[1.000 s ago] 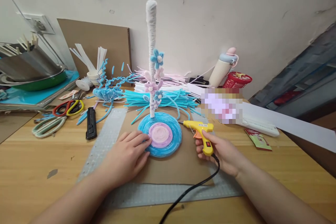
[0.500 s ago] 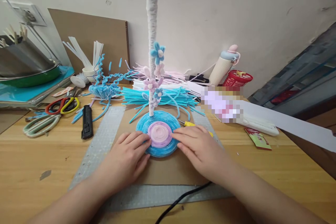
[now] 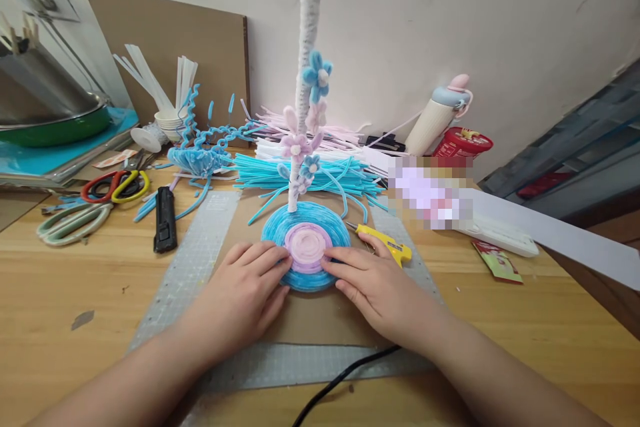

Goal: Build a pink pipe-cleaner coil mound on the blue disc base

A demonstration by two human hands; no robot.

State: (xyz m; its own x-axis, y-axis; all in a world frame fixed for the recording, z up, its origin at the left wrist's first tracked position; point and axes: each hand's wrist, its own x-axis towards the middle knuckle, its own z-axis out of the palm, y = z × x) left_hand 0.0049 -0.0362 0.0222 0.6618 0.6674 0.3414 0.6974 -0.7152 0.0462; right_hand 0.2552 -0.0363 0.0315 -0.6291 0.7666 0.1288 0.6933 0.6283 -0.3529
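A round base (image 3: 306, 280) of coiled blue pipe cleaner, with a lilac and pale pink centre (image 3: 308, 247), lies on brown cardboard (image 3: 320, 327). From its back edge rises a white wrapped post (image 3: 311, 13), its top out of view, with a blue flower (image 3: 317, 77) and pink and lilac flowers lower down. My left hand (image 3: 245, 290) rests on the left side of the base, fingertips at the lilac ring, thumb at the edge. My right hand (image 3: 380, 290) grips the right side the same way. A yellow glue gun (image 3: 393, 245) lies just behind my right hand.
Behind the base lie bundles of blue (image 3: 300, 173) and pink pipe cleaners. At the left are scissors (image 3: 75, 221), a black cutter (image 3: 165, 220) and a blue coiled piece (image 3: 200, 159). A bottle (image 3: 435, 120) and a red tub (image 3: 463, 143) stand at the back right.
The view has shifted, so the post's top is now cut off. My right index finger has lifted away from the other fingers, and more of the glue gun shows. Both hands stay at the base.
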